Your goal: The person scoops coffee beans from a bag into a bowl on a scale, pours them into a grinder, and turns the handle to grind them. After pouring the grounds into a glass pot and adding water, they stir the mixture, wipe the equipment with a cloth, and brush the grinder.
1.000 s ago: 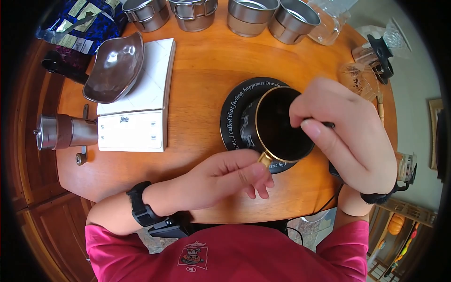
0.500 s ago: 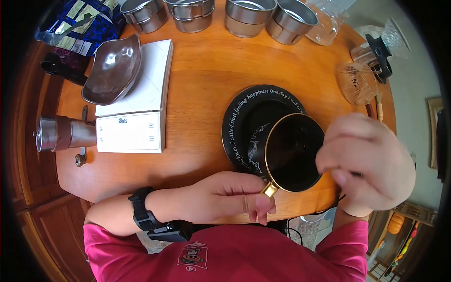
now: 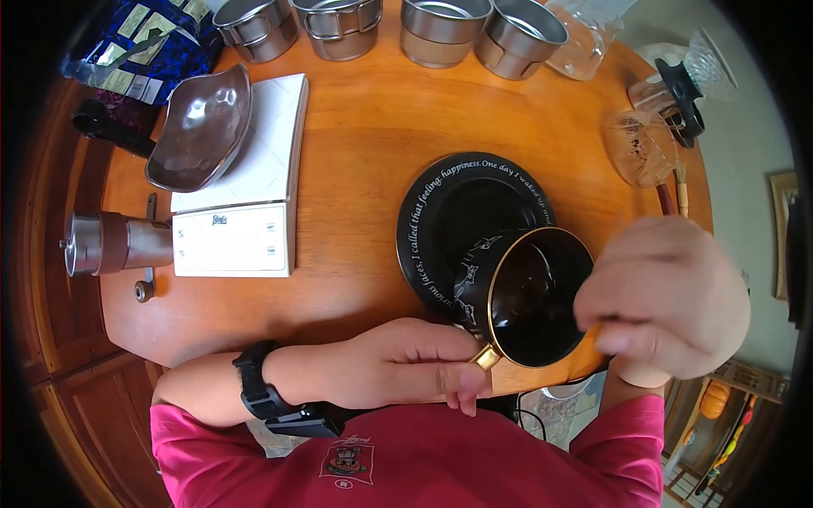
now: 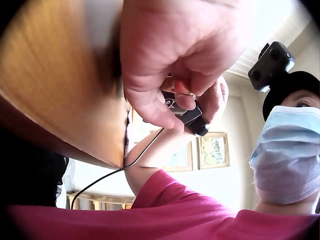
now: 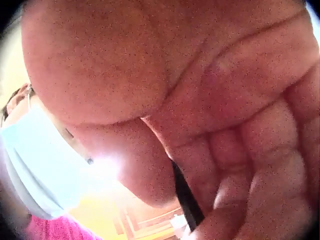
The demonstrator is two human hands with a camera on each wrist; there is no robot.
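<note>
A black cup (image 3: 542,296) with a gold rim is tilted, its mouth toward the head camera, over the near right part of a black saucer (image 3: 466,203) with white lettering. Dark liquid glints inside it. My left hand (image 3: 415,360) pinches the cup's gold handle (image 3: 485,356) between thumb and fingers; the left wrist view shows these fingers (image 4: 150,95) from below. My right hand (image 3: 669,296) is at the cup's right rim, fingers curled. In the right wrist view it pinches a thin dark stick-like utensil (image 5: 187,197), whose other end is hidden.
On the left are a white scale (image 3: 233,241), a brown dish (image 3: 203,127) and a metal hand grinder (image 3: 114,244). Several metal cups (image 3: 445,42) and a glass jug (image 3: 584,42) line the far edge. A whisk (image 3: 639,148) lies at the right. A cable (image 4: 110,172) hangs by the table's near edge.
The cup has moved toward my body and slightly right, uncovering more of the saucer. My right hand has shifted right and nearer my body, from over the cup's mouth to its right rim.
</note>
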